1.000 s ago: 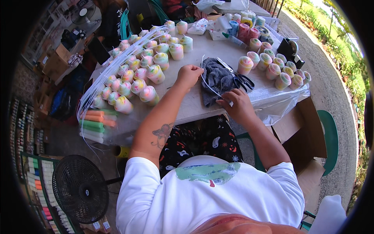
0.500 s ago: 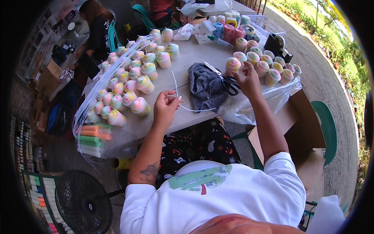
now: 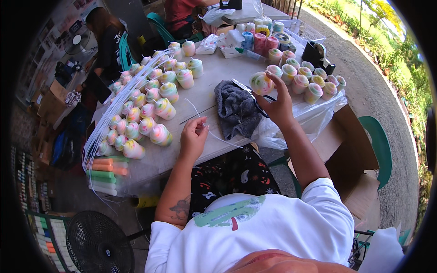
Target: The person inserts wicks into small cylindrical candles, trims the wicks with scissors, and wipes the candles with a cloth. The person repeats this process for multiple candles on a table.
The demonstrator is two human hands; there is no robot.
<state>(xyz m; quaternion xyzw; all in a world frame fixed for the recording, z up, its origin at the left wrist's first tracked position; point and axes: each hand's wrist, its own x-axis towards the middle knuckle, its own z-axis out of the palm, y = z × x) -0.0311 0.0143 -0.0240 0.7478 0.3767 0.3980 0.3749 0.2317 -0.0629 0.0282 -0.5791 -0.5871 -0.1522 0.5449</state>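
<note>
My left hand [image 3: 195, 136], fingers pinched together, holds a thin white wick [image 3: 224, 141] whose ends stick out on both sides over the table's near edge. In my right hand [image 3: 278, 108] is a swirled pastel candle [image 3: 261, 83], tipped with its round face toward me and raised above the grey cloth. Scissors with dark handles [image 3: 261, 109] lie on the crumpled cloth [image 3: 236, 111], partly behind my right hand. Similar cup-shaped candles [image 3: 313, 92] stand in a group just right of that hand. Left of my left hand stand rows of candles [image 3: 165, 109] with wicks poking from their tops.
Long white strands [image 3: 102, 116] lie across the left candles. Orange, green and white sticks [image 3: 101, 174] sit at the table's left corner. Tape dispenser [image 3: 317, 57], coloured rolls [image 3: 259, 43] and clear plastic [image 3: 291, 129] are rightward. A cardboard box [image 3: 350, 150] stands beside me; co-workers sit beyond.
My right hand has picked up a candle from the right group and drawn it left and toward me. My left hand, still pinching the wick, has shifted slightly; the whole view has tilted a little.
</note>
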